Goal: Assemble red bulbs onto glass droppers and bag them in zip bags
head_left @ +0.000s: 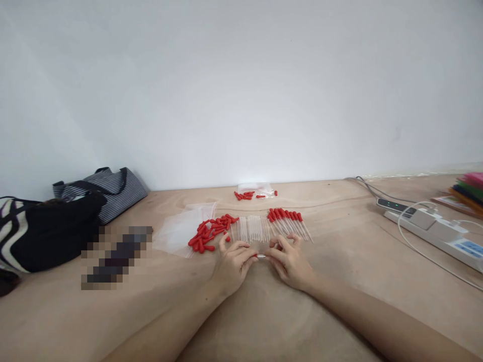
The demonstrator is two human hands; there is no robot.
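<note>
My left hand (234, 262) pinches a red rubber bulb, of which only a sliver shows at the fingertips. A glass dropper tube (261, 256) spans the small gap between my hands, its left end at the bulb. My right hand (289, 259) is closed on the tube's other end. Just beyond lies a row of clear glass tubes (253, 229). Loose red bulbs (204, 236) are heaped to the left of them. On the right, several droppers with red bulbs fitted (286, 214) lie side by side.
Clear plastic bags (177, 232) lie left of the bulbs. More red bulbs (244, 195) sit by another bag near the wall. A black bag (49, 231) and striped bag (116, 193) stand left. A power strip (433, 231) with cables lies right, near coloured packs (470, 191).
</note>
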